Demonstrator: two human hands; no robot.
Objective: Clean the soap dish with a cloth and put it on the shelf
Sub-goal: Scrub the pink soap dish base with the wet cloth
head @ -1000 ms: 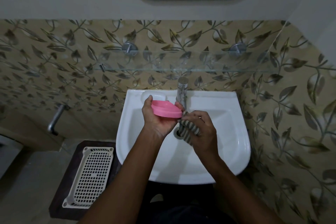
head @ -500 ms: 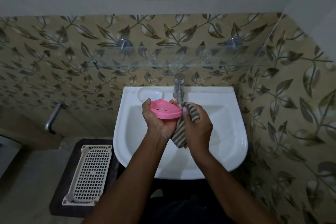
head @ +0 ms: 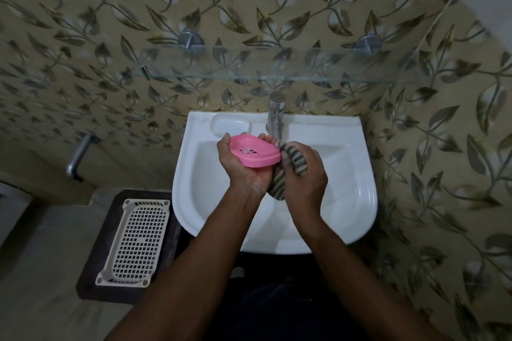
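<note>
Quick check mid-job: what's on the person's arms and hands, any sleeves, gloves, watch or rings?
Nothing worn shows. The left hand and right hand are bare: no gloves, rings or watch visible. The left forearm and right forearm are bare to the frame's bottom edge; no sleeve in view.

Single view, head-worn, wide-angle. Sits above near edge of sink [head: 357,202], faces forward and steeply down, close. Glass shelf [head: 277,78] beyond sink, in upper frame.

A white lattice tray [head: 133,241] lies on a dark floor platform [head: 110,294].
</note>
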